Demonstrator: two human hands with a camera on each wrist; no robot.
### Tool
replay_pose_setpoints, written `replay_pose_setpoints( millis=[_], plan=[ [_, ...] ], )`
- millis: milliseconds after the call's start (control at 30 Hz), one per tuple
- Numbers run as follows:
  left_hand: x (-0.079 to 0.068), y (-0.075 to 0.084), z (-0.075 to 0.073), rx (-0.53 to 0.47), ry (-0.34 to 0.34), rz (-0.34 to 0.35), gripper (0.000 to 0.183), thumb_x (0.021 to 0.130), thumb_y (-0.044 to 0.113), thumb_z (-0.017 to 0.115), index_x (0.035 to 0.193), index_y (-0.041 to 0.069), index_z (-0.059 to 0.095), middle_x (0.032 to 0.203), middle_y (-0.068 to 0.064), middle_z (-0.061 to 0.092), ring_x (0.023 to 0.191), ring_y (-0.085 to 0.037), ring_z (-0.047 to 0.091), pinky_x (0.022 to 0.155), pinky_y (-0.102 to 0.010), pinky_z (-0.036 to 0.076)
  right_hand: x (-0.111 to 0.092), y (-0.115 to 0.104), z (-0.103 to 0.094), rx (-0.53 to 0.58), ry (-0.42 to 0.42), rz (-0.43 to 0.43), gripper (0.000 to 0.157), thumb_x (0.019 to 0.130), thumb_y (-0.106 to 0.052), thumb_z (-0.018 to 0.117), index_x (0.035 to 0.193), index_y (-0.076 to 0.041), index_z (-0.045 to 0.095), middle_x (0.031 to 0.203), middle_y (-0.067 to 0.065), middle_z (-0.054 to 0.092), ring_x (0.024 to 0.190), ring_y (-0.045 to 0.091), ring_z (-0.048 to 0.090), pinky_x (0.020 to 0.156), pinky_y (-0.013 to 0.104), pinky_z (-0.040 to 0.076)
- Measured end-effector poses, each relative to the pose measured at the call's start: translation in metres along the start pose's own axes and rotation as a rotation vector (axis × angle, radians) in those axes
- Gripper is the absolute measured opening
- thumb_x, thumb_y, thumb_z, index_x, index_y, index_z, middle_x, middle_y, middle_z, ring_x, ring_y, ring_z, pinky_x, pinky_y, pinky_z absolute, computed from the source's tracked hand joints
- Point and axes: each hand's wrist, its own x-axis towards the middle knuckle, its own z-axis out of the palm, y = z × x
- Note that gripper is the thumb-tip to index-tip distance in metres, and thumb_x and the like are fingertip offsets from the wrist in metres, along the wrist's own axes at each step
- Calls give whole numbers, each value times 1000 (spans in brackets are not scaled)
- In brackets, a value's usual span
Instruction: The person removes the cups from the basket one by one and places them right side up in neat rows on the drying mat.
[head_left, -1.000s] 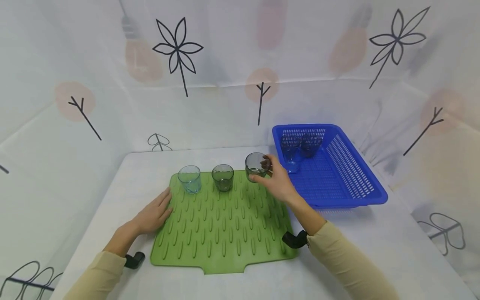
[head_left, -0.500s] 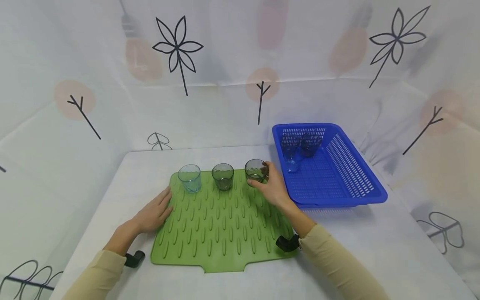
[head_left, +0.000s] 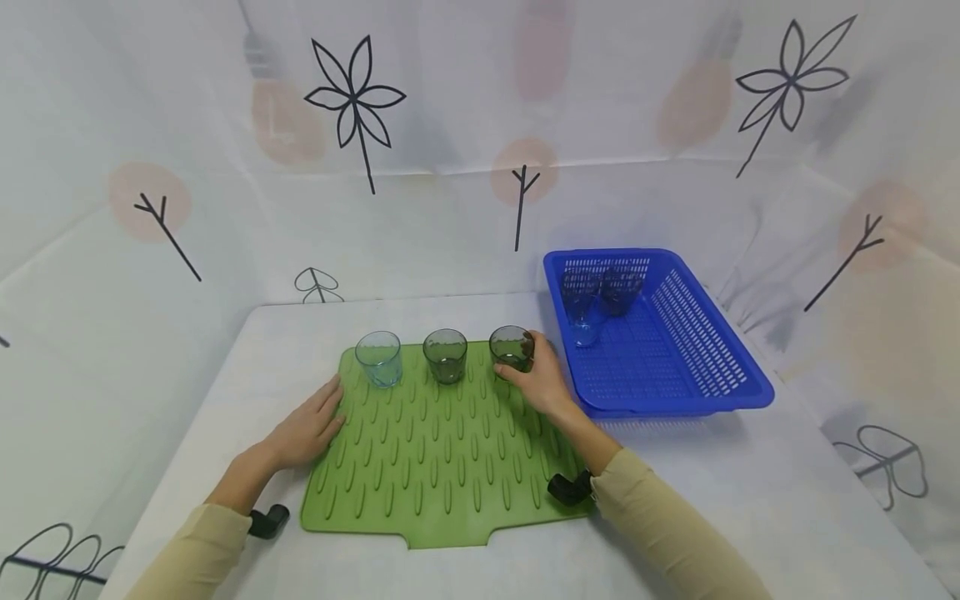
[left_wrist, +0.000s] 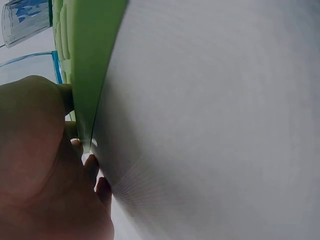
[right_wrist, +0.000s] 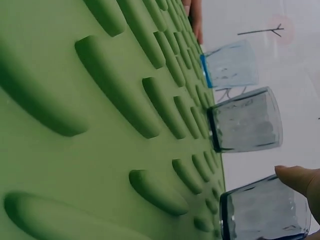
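A green drying mat point(head_left: 450, 450) with raised ridges lies on the white table. Along its back edge stand a light blue glass point(head_left: 379, 363) and a smoky grey glass point(head_left: 446, 360), both upright. To their right, my right hand point(head_left: 542, 379) grips another smoky grey glass point(head_left: 512, 343) by its side, thumb in front. In the right wrist view this held glass point(right_wrist: 262, 210) has its base right at the mat, in line with the other two. My left hand point(head_left: 302, 429) rests at the mat's left edge, its fingers extended along it; the palm point(left_wrist: 35, 165) fills the left wrist view's corner.
A blue plastic basket point(head_left: 660, 367) stands just right of the mat, close to my right hand. Several glasses point(head_left: 600, 304) sit at its back left. A white patterned cloth point(head_left: 450, 225) hangs behind the table and at both sides.
My right hand has lowered the smoky grey glass onto the back right part of the mat and still grips it. The left hand has stayed in place.
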Motion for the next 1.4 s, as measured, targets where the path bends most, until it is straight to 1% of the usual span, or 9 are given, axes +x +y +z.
replay_pose_setpoints(
  millis=[133, 300, 500, 600, 733, 900, 1000, 1133, 1400],
  plan=[
    [0, 1, 0, -1, -6, -5, 59, 108, 16, 44, 153, -18, 25, 163, -34, 17, 149, -51, 22, 122, -63, 24, 1, 3, 1, -26, -9, 8, 88, 92, -24, 77, 157, 4, 24, 146, 29, 46, 138, 44, 44, 113, 56, 43],
    [2, -7, 6, 15, -32, -19, 61, 109, 20, 43, 155, -16, 22, 165, -32, 14, 151, -50, 20, 122, -63, 22, 2, 4, 0, -38, -16, 14, 90, 92, -25, 77, 158, 4, 24, 148, 29, 44, 138, 45, 44, 112, 58, 43],
    [3, -9, 6, 10, -74, -51, 62, 110, 19, 42, 157, -13, 19, 168, -29, 8, 153, -47, 15, 125, -60, 18, 0, 0, -1, -85, 0, 28, 96, 90, -29, 79, 160, 0, 20, 159, 27, 33, 147, 44, 34, 118, 60, 35],
    [3, -8, 6, 5, -75, -58, 62, 110, 19, 42, 157, -13, 18, 168, -29, 8, 153, -47, 15, 125, -60, 17, -3, -5, -3, -109, 14, 20, 98, 90, -29, 80, 160, 1, 18, 162, 27, 27, 149, 44, 29, 121, 60, 31],
    [2, -7, 5, 5, -72, -58, 62, 109, 18, 43, 157, -13, 19, 167, -29, 9, 153, -47, 15, 125, -60, 17, -8, -15, -6, -122, 27, -12, 97, 89, -29, 80, 160, 0, 20, 160, 29, 27, 147, 45, 31, 119, 62, 32],
    [2, -6, 5, 3, -61, -50, 61, 109, 18, 42, 156, -14, 20, 167, -30, 9, 153, -48, 16, 125, -60, 18, -15, -30, -13, -143, 0, -55, 94, 90, -30, 79, 160, -2, 22, 159, 29, 28, 147, 44, 32, 120, 61, 32],
    [1, -7, 5, 0, -54, -37, 61, 110, 21, 40, 156, -14, 21, 166, -31, 11, 152, -49, 17, 124, -61, 19, -21, -40, -21, -163, -32, -79, 93, 91, -31, 78, 160, -3, 23, 161, 27, 27, 149, 43, 29, 121, 61, 30],
    [-1, -5, 5, 6, -53, -35, 61, 110, 22, 40, 156, -13, 21, 166, -30, 12, 152, -48, 17, 124, -62, 20, -28, -55, -39, -170, -65, -122, 88, 92, -29, 77, 160, -2, 26, 160, 24, 31, 148, 42, 31, 120, 62, 31],
    [-1, 6, -3, 24, -27, -25, 58, 108, 14, 44, 153, -17, 26, 164, -34, 16, 150, -51, 21, 123, -62, 23, -27, -80, -93, -200, -75, -153, 79, 96, -30, 74, 158, -5, 31, 159, 18, 37, 148, 37, 34, 120, 58, 33]
  ],
)
